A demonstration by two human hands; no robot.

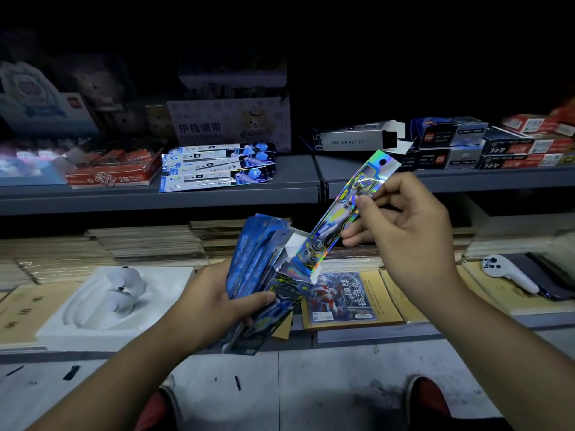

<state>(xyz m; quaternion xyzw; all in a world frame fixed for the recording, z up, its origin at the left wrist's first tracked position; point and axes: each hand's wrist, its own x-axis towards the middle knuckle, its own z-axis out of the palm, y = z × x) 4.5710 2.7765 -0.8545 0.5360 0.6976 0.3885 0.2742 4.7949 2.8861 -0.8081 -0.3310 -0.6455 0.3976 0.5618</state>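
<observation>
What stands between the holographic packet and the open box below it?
Nothing visible. The long holographic packet, pinched by the right hand, has its lower end at the mouth of the small open cardboard box in the left hand; fanned blue packets sit to its left.

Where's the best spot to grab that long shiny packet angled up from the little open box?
Pinch the shiny packet across its flat faces near mid-length, coming from the right, as the right hand does. It is thin, tilted up to the right, and its lower end sits at the open box the left hand holds.
</observation>
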